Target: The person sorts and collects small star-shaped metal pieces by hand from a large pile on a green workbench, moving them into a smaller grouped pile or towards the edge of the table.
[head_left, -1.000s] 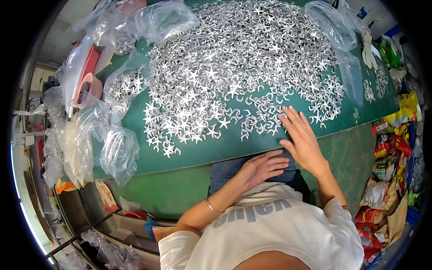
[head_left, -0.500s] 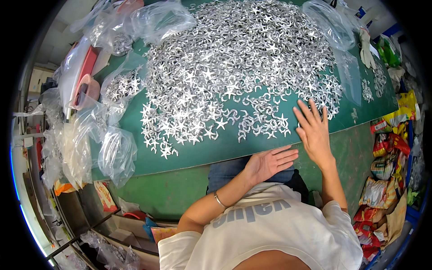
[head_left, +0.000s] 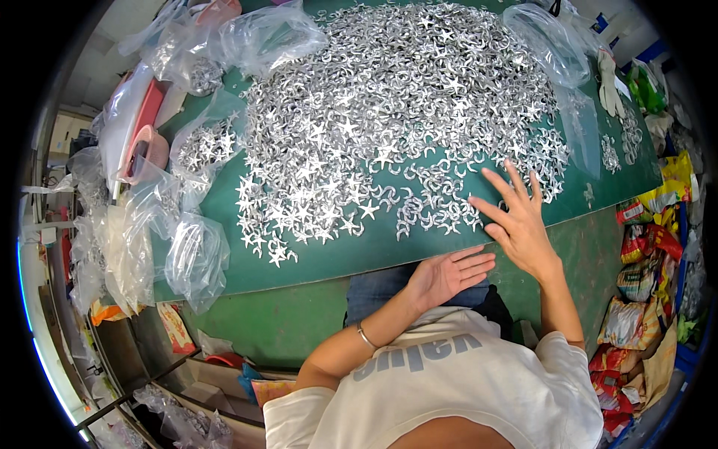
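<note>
A big heap of small silver stars and crescents (head_left: 389,120) covers a green table (head_left: 329,258). My right hand (head_left: 516,217) is spread flat, fingers apart, over the near right edge of the heap, by a few loose crescents (head_left: 441,213). My left hand (head_left: 446,275) lies palm up and cupped just below the table's front edge, over my lap, with nothing visible in it. A thin bracelet (head_left: 363,334) sits on my left wrist.
Clear plastic bags (head_left: 191,258), some holding silver pieces, crowd the table's left side. More bags (head_left: 550,45) lie at the back right. A pink and white object (head_left: 142,146) sits at far left. Coloured packets (head_left: 636,284) pile up on the floor at right.
My right hand has slid right along the heap's near edge and spread its fingers. My left hand has opened and turned palm up below the table edge.
</note>
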`<control>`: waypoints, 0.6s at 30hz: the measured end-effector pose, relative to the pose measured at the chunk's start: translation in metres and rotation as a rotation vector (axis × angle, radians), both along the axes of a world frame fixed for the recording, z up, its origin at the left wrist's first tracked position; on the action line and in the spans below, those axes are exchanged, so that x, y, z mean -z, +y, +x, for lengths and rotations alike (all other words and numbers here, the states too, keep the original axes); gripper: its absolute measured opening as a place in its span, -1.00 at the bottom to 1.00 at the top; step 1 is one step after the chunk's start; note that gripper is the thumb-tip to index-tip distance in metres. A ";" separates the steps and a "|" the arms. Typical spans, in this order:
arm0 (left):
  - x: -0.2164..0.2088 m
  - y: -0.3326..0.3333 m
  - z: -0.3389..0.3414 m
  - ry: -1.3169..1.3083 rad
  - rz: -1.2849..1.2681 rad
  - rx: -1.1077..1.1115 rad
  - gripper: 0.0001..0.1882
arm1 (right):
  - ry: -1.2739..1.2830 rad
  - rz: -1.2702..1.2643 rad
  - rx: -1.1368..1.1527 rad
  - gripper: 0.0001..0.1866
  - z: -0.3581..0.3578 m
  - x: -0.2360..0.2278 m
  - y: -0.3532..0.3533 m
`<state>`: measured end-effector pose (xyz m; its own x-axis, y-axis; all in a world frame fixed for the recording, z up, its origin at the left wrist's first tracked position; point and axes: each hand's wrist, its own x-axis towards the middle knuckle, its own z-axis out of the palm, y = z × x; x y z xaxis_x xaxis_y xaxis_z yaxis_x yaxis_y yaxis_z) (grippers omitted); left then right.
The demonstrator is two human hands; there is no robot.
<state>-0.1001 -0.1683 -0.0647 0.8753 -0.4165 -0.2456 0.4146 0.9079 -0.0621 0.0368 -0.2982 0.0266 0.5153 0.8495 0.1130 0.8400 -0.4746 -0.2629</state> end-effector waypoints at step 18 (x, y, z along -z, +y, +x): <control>0.003 -0.001 0.000 0.031 -0.038 -0.015 -0.37 | -0.032 -0.039 -0.001 -0.61 0.003 0.003 0.002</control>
